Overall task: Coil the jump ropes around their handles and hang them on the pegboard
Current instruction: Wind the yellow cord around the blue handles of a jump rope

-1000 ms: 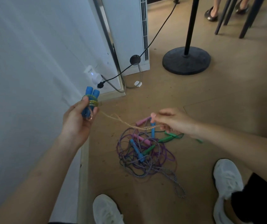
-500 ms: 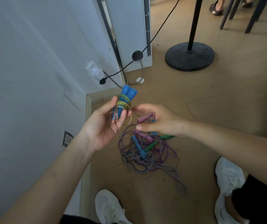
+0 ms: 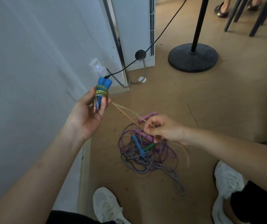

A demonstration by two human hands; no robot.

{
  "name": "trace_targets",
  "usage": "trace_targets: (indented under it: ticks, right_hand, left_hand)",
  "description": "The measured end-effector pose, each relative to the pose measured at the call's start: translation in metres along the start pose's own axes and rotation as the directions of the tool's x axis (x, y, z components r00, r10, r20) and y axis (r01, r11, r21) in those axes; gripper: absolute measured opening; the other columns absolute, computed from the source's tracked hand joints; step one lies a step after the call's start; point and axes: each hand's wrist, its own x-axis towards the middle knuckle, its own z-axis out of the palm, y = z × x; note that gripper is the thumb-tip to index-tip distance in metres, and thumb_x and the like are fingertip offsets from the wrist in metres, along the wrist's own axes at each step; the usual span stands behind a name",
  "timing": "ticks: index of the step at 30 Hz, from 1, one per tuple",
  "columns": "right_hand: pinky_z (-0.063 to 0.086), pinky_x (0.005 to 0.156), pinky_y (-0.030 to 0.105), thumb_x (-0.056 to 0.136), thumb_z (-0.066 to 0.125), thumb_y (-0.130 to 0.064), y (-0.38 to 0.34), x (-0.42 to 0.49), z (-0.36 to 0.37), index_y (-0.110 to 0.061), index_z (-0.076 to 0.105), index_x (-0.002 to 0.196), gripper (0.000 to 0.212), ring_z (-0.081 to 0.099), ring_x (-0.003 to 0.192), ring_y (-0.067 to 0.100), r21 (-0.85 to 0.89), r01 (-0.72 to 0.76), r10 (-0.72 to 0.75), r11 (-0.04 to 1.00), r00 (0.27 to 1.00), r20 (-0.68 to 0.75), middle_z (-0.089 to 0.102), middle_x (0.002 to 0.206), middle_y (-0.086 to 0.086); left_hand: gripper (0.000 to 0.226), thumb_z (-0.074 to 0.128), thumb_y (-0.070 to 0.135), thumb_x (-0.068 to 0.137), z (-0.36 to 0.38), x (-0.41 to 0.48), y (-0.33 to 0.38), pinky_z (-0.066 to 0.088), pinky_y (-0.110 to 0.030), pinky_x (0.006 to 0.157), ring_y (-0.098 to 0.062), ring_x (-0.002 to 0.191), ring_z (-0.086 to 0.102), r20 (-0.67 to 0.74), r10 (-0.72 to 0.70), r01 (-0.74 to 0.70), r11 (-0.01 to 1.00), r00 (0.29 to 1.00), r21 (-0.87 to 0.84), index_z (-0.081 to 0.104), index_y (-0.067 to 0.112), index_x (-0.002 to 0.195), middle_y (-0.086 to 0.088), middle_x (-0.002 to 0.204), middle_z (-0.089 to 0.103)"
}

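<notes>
Left hand [image 3: 87, 117] clasps blue handles [image 3: 104, 84] banded with yellow-green coils [image 3: 101, 92] — right hand [image 3: 165, 130] pinches the loose orange rope [image 3: 126, 113].

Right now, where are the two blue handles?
Head view, left of centre: the left hand grips the two blue plastic handles, just below the white wall plug.

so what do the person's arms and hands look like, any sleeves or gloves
No sleeves in view: the left forearm and right forearm are bare as far as the frame shows. The left hand and right hand are bare too, no gloves, rings, watch or wristband visible.
</notes>
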Motion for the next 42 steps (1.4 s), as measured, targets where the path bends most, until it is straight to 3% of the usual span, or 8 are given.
trace_targets:
  ticks: [5, 10, 15, 21, 26, 33, 38, 42]
  right_hand:
    - [0.052, 0.052, 0.025, 0.095, 0.065, -0.015, -0.001, -0.006, -0.011, -0.012, 0.064, 0.112, 0.018, 0.056, 0.05, 0.011, -0.091, -0.046, 0.049, 0.995, 0.999, 0.024, 0.061, 0.079, -0.003]
    - [0.056, 0.059, 0.027, 0.095, 0.064, -0.017, -0.012, -0.014, -0.023, -0.011, 0.069, 0.089, 0.009, 0.055, 0.057, 0.01, -0.257, 0.026, -0.023, 0.966, 1.0, 0.014, 0.054, 0.075, -0.011]
    - [0.051, 0.057, 0.026, 0.096, 0.063, -0.024, -0.023, -0.019, -0.032, -0.022, 0.07, 0.089, 0.01, 0.061, 0.065, 0.012, -0.3, 0.165, -0.185, 0.939, 0.982, -0.038, 0.055, 0.098, -0.006]
    - [0.042, 0.044, 0.018, 0.098, 0.059, -0.017, -0.039, -0.028, -0.037, -0.011, 0.068, 0.098, 0.011, 0.05, 0.048, 0.003, -0.328, 0.278, -0.296, 0.903, 0.955, -0.004, 0.062, 0.058, -0.024]
    - [0.045, 0.052, 0.024, 0.097, 0.062, -0.018, -0.044, -0.025, -0.044, -0.012, 0.069, 0.098, 0.009, 0.052, 0.052, 0.007, -0.381, 0.318, -0.365, 0.868, 0.929, -0.057, 0.065, 0.07, 0.001]
    - [0.038, 0.056, 0.007, 0.095, 0.064, -0.016, -0.042, -0.017, -0.05, -0.019, 0.067, 0.091, 0.006, 0.053, 0.059, -0.008, -0.38, 0.344, -0.421, 0.859, 0.896, -0.14, 0.06, 0.07, -0.015]
    - [0.039, 0.058, 0.007, 0.094, 0.066, -0.015, -0.043, -0.017, -0.048, -0.023, 0.067, 0.088, 0.01, 0.054, 0.06, -0.007, -0.35, 0.379, -0.44, 0.857, 0.891, -0.114, 0.063, 0.067, -0.024]
    - [0.05, 0.073, 0.024, 0.093, 0.068, -0.019, -0.046, -0.019, -0.047, -0.024, 0.071, 0.092, 0.006, 0.063, 0.077, 0.007, -0.347, 0.438, -0.495, 0.829, 0.863, -0.095, 0.072, 0.084, -0.007]
  left_hand:
    - [0.026, 0.067, 0.018, 0.094, -0.015, 0.013, -0.007, 0.059, -0.02, 0.064, -0.021, 0.083, 0.072, -0.083, 0.21, -0.181, 0.946, 0.974, 0.269, 0.06, 0.0, 0.111, -0.014, 0.103, 0.07]
    - [0.026, 0.074, 0.012, 0.089, -0.019, 0.015, -0.017, 0.062, -0.035, 0.076, -0.023, 0.082, 0.075, 0.01, 0.405, -0.317, 0.7, 0.914, 0.64, 0.053, 0.006, 0.104, -0.02, 0.108, 0.068]
    - [0.036, 0.083, 0.023, 0.081, -0.029, 0.017, -0.025, 0.06, -0.034, 0.074, -0.02, 0.084, 0.07, 0.284, 0.446, -0.39, 0.165, 0.849, 0.906, 0.058, 0.017, 0.105, 0.0, 0.099, 0.069]
    - [0.04, 0.084, 0.018, 0.077, -0.028, 0.011, -0.048, 0.057, -0.04, 0.082, -0.019, 0.093, 0.064, 0.672, 0.222, -0.583, -0.356, 0.707, 0.731, 0.06, 0.022, 0.108, 0.004, 0.104, 0.066]
    - [0.04, 0.084, 0.01, 0.074, -0.022, 0.005, -0.059, 0.055, -0.033, 0.079, -0.009, 0.092, 0.065, 0.672, -0.05, -0.67, -0.161, 0.739, 0.725, 0.064, 0.023, 0.105, 0.011, 0.1, 0.066]
    - [0.046, 0.094, 0.011, 0.061, -0.005, -0.019, -0.074, 0.045, -0.016, 0.064, 0.0, 0.07, 0.058, 0.644, -0.084, -0.629, 0.156, 0.76, 0.762, 0.058, 0.011, 0.089, 0.012, 0.082, 0.059]
    - [0.043, 0.093, 0.04, 0.062, 0.002, -0.025, -0.082, 0.051, -0.038, 0.06, -0.019, 0.07, 0.06, 0.725, 0.023, -0.725, 0.064, 0.688, 0.686, 0.061, 0.021, 0.083, 0.006, 0.08, 0.064]
    - [0.033, 0.09, 0.025, 0.067, 0.001, -0.027, -0.082, 0.05, -0.032, 0.062, -0.009, 0.072, 0.063, 0.71, 0.019, -0.71, 0.052, 0.703, 0.702, 0.065, 0.021, 0.088, 0.013, 0.081, 0.067]
